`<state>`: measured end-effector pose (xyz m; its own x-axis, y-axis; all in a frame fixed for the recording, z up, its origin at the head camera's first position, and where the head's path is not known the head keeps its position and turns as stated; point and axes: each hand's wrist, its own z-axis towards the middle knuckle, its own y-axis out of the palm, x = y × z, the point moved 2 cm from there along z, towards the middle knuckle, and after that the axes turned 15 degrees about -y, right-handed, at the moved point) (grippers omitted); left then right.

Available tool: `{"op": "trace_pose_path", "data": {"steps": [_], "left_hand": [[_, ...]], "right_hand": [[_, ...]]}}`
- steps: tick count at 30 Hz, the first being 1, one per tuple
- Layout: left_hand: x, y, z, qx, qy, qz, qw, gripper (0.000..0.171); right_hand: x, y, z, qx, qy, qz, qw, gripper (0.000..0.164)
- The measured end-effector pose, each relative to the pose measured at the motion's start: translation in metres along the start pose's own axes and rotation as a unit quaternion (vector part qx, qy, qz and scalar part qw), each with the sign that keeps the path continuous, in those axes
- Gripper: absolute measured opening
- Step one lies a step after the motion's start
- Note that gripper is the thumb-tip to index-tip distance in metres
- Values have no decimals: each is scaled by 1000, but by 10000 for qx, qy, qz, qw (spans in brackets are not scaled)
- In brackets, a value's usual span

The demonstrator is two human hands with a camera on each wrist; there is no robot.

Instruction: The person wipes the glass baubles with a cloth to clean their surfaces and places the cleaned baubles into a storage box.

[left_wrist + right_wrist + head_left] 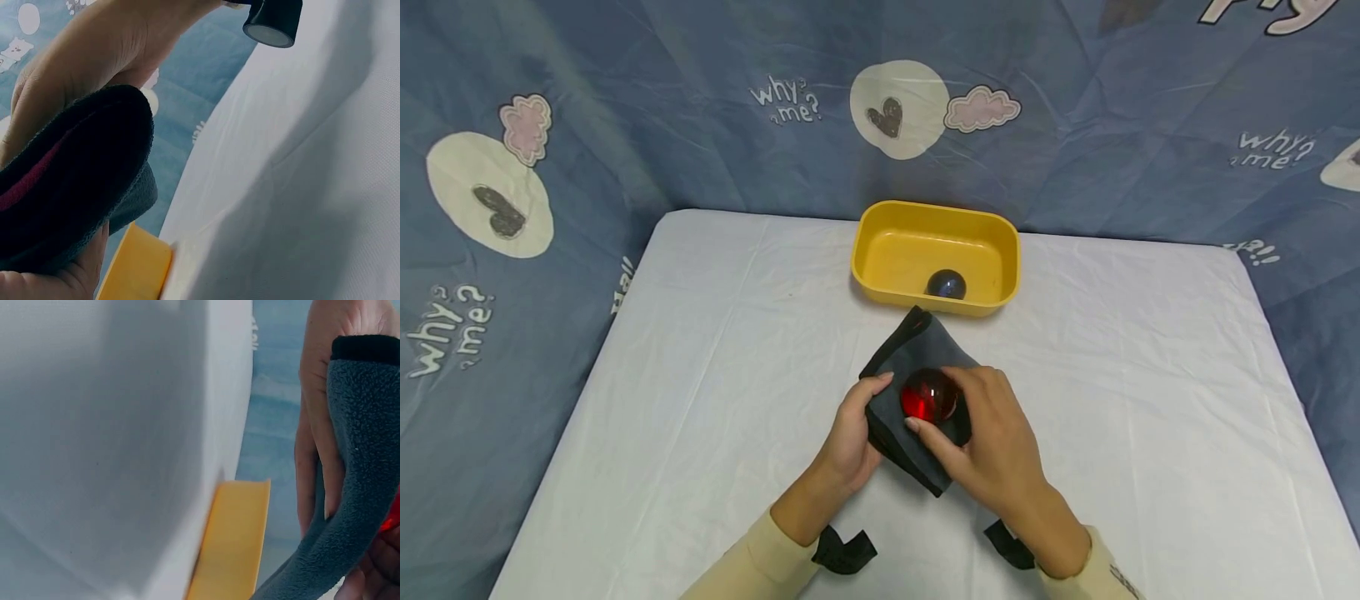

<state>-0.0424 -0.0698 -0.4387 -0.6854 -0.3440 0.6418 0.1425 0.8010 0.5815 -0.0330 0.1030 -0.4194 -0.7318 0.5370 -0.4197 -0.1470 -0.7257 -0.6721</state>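
My left hand [852,433] grips a folded dark grey cloth [938,343] with black edges, thumb on top and fingers underneath. On the cloth sits a clear red ball [922,402], which my right hand [1000,442] pinches between thumb and fingers. In the left wrist view the cloth [81,169] shows its thick folds edge-on, with a strip of pink inside. The right wrist view has its fuzzy side [369,437], and a sliver of the red ball [392,515] shows at the edge.
Beyond the hands, a yellow tray [936,307] stands at the table's far edge with a dark blue ball [946,284] inside. A white cloth [737,375] covers the table. Blue printed fabric [700,125] hangs behind and at both sides.
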Motion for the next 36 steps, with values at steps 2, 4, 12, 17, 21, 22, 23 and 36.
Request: {"op": "trace_pose_path", "data": {"steps": [2, 4, 12, 17, 21, 22, 23, 36], "left_hand": [[0, 0, 0, 28, -22, 30, 10000, 61], [-1, 1, 0, 95, -43, 12, 9999, 60], [-1, 1, 0, 154, -50, -81, 9998, 58], [1, 0, 1, 94, 80, -28, 9999, 59], [1, -1, 2, 101, 78, -10, 9999, 59], [1, -1, 2, 108, 66, -8, 9999, 59], [0, -1, 2, 113, 50, -6, 9999, 59], [0, -2, 1, 190, -2, -79, 9998, 60]], "right_hand": [[1, 0, 0, 15, 136, -18, 9999, 65], [1, 1, 1, 89, 178, -42, 9998, 65], [4, 3, 2, 92, 357, -224, 9991, 70], [1, 2, 0, -152, 80, -179, 9997, 77], [-2, 1, 0, -341, -349, -206, 9986, 75], [-3, 1, 0, -384, -407, -217, 9982, 75], [-3, 1, 0, -425, -441, -241, 9978, 76], [0, 2, 0, -84, -277, -91, 9995, 66]]}}
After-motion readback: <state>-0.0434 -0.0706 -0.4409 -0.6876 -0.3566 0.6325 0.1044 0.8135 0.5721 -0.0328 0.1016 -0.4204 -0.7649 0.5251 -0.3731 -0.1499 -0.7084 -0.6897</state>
